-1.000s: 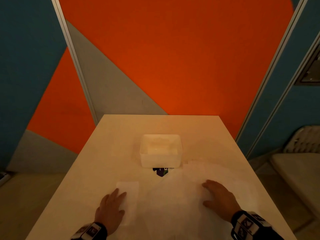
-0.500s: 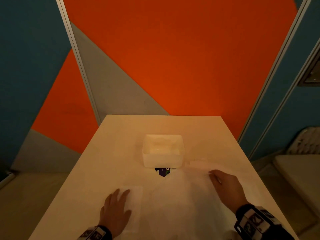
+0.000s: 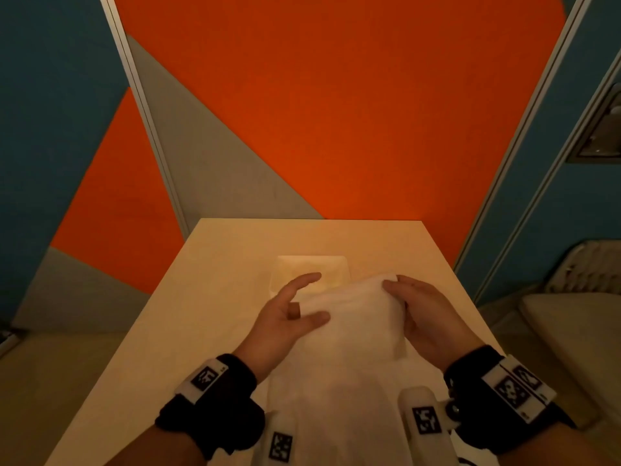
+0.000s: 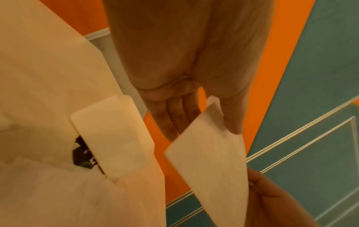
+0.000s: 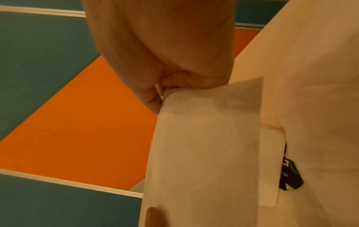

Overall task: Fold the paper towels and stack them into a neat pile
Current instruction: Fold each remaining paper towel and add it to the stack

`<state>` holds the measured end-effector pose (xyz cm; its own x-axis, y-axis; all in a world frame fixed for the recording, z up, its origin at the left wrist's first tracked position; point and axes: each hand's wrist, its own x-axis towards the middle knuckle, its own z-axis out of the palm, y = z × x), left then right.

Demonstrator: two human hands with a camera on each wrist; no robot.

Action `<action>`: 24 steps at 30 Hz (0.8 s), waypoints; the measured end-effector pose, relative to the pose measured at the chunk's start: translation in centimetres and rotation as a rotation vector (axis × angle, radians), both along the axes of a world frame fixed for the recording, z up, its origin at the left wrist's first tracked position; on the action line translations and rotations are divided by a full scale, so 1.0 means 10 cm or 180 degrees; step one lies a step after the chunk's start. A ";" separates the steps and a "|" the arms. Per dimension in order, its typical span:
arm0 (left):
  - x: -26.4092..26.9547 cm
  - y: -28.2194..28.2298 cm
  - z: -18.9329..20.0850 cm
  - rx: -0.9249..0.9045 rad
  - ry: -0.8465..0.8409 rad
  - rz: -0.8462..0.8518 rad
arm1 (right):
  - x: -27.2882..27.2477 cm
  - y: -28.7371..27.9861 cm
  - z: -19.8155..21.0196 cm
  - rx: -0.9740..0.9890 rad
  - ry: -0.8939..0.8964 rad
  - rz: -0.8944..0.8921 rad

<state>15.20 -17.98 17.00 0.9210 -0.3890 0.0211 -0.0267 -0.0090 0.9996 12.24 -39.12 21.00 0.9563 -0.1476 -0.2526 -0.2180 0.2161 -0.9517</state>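
A white paper towel (image 3: 356,331) hangs above the cream table (image 3: 218,297), held up between both hands. My left hand (image 3: 319,297) pinches its left edge, thumb on the front and fingers behind. The left wrist view shows the towel's corner (image 4: 209,161) between that thumb and the fingers. My right hand (image 3: 396,290) grips the towel's upper right edge. In the right wrist view that pinch (image 5: 161,98) sits on the top of the towel (image 5: 204,145). The towel's lower part drapes toward me between my wrists.
A white rectangular container (image 3: 311,274) stands mid-table behind the hands, with a dark label (image 4: 81,155) at its near side. An orange, grey and teal wall rises behind the table. A pale chair (image 3: 571,331) stands to the right.
Both hands have left the tabletop and risen toward the middle, lifting the large towel that lay flat. The small folded towel under my left hand is no longer in view.
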 end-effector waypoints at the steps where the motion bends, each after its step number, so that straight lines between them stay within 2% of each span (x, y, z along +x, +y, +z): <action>1: 0.03 -0.01 0.00 -0.0026 -0.0104 0.0132 | -0.03 0.02 0.06 0.0098 0.0057 -0.0090; 4: 0.07 -0.03 0.02 0.0071 -0.0392 0.0454 | -0.03 -0.01 0.05 0.0327 0.0154 -0.0238; 11: 0.09 -0.08 0.08 0.0649 -0.1173 0.0586 | -0.05 -0.05 0.00 0.0259 0.0342 -0.0255; 15: 0.11 -0.07 0.10 0.0729 -0.1398 0.0466 | -0.07 -0.08 -0.03 0.0141 0.0314 -0.0151; 17: 0.12 -0.06 0.12 0.0730 -0.1414 0.0383 | -0.07 -0.08 -0.07 -0.0501 0.0177 -0.0253; 19: 0.13 -0.04 0.16 0.0804 -0.1490 0.0204 | -0.08 -0.09 -0.08 -0.1623 -0.0293 -0.0258; 21: 0.15 -0.02 0.21 0.0982 -0.1676 -0.0003 | -0.08 -0.11 -0.09 -0.2920 -0.0767 0.0294; 22: 0.16 0.00 0.24 0.1104 -0.1817 -0.0094 | -0.08 -0.11 -0.10 -0.3366 -0.0885 0.0624; 23: 0.16 0.01 0.27 0.1226 -0.1948 -0.0183 | -0.06 -0.12 -0.11 -0.3594 -0.0906 0.0880; 24: 0.17 0.02 0.30 0.1325 -0.2049 -0.0261 | -0.04 -0.14 -0.13 -0.3548 -0.0929 0.1003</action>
<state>16.88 -17.79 20.00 0.7448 -0.5486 0.3799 -0.6185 -0.3539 0.7015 11.83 -40.49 19.69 0.9897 0.1038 0.0985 0.1424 -0.7846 -0.6035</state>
